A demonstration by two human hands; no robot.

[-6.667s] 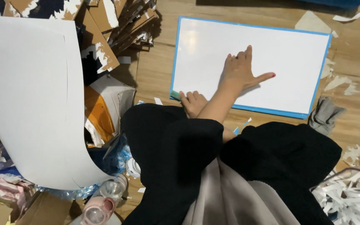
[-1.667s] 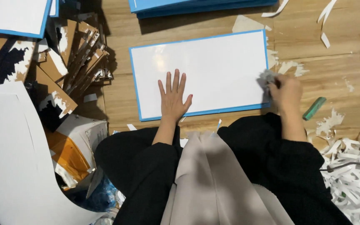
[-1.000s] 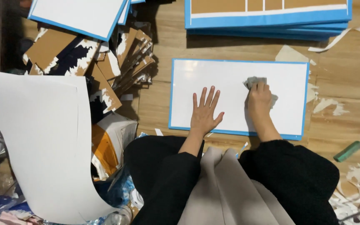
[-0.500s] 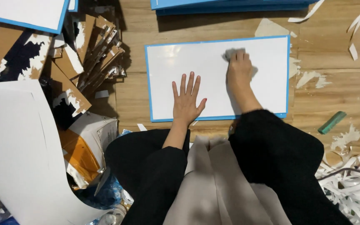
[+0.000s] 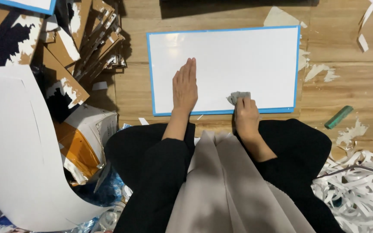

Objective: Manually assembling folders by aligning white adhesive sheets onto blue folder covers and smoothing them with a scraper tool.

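Head view, looking down at a wooden floor (image 5: pixel 346 82).

Item: white board (image 5: pixel 238 60) with a blue rim, lying flat on the floor just ahead of the person's knees, long side across the view.

Left hand (image 5: pixel 184 88): palm down on the board's near left part, fingers straight and closed together, gripping nothing, pressing the board flat.

Right hand (image 5: pixel 246 115): at the board's near edge, grip clamped on a small grey cloth (image 5: pixel 237 96), which touches the board surface just inside the blue rim.

Surroundings: torn brown cardboard pieces (image 5: pixel 78 47) piled to the left of the board; a large curved white sheet (image 5: pixel 14 155) at far left; an orange and white box (image 5: pixel 85 138) beside the left knee; a small green stick-shaped object (image 5: pixel 338 117) on the floor to the right, apart from the board; white paper strips (image 5: pixel 359 185) heaped at lower right; paper scraps (image 5: pixel 320 71) just off the board's right edge.
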